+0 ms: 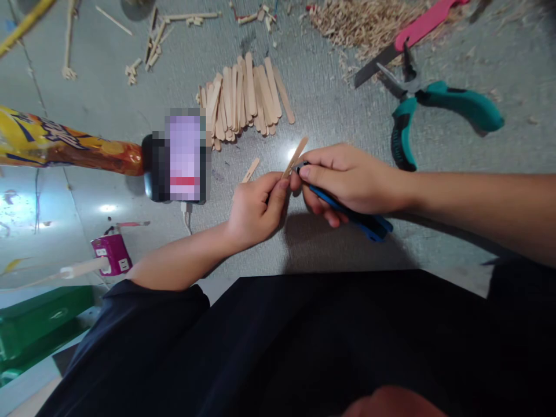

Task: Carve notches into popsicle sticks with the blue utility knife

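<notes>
My left hand (pixel 259 208) pinches the lower end of a flat wooden craft stick (pixel 297 154), which slants up to the right. My right hand (pixel 347 179) is closed round a blue-handled cutting tool (pixel 369 225). Its small metal tip touches or nearly touches the craft stick beside my left fingertips. The fingers hide much of the tool, so I cannot tell its exact kind. Just above my left hand lies another craft stick with a narrow slot (pixel 251 171), its lower end hidden. Beyond both hands, a pile of craft sticks (pixel 241 95) is spread on the grey table (pixel 330 110).
Teal-handled pliers (pixel 460 104) and a pink-handled saw (pixel 428 26) lie at the upper right, by a heap of wood shavings (pixel 356 23). On the left are a propped phone (pixel 185 153), a yellow snack-wrapped bottle (pixel 65 139), a purple power adapter (pixel 113 255) and cables.
</notes>
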`<action>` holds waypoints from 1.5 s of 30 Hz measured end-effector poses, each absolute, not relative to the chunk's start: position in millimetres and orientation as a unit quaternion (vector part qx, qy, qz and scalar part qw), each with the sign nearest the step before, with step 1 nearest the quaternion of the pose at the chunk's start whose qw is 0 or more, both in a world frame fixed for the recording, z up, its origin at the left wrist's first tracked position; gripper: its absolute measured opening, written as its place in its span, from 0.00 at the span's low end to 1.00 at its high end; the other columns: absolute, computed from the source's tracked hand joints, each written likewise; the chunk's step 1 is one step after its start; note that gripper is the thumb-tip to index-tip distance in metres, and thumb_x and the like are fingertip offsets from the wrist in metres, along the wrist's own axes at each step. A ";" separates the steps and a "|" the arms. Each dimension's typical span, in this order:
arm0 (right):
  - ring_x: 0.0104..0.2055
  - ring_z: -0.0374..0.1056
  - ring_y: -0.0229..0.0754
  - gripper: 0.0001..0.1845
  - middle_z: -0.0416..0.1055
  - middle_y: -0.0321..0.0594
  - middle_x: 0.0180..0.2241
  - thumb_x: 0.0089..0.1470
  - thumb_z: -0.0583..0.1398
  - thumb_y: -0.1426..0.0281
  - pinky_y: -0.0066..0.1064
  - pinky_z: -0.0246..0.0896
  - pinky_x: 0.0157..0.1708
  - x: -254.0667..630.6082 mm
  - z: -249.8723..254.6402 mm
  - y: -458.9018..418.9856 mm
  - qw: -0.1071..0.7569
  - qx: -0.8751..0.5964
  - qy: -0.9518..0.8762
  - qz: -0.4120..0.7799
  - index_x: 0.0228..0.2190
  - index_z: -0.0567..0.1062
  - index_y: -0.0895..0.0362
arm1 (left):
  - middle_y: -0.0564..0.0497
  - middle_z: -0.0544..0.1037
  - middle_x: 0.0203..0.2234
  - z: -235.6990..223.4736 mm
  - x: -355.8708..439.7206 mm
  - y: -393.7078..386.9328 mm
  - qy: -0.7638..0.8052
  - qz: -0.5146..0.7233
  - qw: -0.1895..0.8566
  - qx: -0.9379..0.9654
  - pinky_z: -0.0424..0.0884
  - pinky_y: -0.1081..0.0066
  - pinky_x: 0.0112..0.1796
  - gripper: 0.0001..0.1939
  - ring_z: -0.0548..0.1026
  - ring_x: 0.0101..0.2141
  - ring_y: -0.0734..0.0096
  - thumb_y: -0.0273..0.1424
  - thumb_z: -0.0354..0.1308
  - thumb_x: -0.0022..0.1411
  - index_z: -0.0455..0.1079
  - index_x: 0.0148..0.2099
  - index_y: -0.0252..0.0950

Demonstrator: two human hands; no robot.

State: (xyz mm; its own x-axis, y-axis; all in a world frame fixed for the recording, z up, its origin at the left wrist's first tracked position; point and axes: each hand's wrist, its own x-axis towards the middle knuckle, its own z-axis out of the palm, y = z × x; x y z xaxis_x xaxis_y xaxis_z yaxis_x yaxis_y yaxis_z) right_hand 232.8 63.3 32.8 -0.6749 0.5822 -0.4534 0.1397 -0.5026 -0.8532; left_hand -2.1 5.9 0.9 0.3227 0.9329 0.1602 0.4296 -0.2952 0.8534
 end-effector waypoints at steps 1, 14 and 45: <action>0.15 0.73 0.38 0.17 0.77 0.31 0.21 0.84 0.61 0.65 0.27 0.63 0.14 233.4 32.7 62.8 0.142 -0.376 -0.481 0.779 0.38 0.75 0.53 | 0.54 0.79 0.23 1.5 -2.1 5.9 0.471 0.340 0.360 0.730 0.68 0.66 0.29 0.23 0.74 0.22 0.73 0.47 0.54 0.91 0.82 0.46 0.41; 0.15 0.72 0.37 0.17 0.77 0.31 0.21 0.83 0.63 0.65 0.26 0.61 0.13 234.0 33.2 65.6 0.124 -0.353 -0.501 0.781 0.36 0.76 0.53 | 0.56 0.75 0.19 7.2 -3.5 12.1 0.447 0.333 0.497 0.665 0.64 0.67 0.22 0.25 0.71 0.18 0.74 0.52 0.56 0.89 0.77 0.42 0.42; 0.16 0.73 0.40 0.17 0.77 0.33 0.23 0.84 0.61 0.63 0.30 0.64 0.14 230.6 33.9 57.0 0.128 -0.404 -0.478 0.769 0.37 0.75 0.53 | 0.52 0.82 0.26 2.8 -4.2 2.1 0.491 0.316 0.338 0.738 0.69 0.63 0.31 0.23 0.78 0.26 0.68 0.48 0.55 0.90 0.84 0.46 0.42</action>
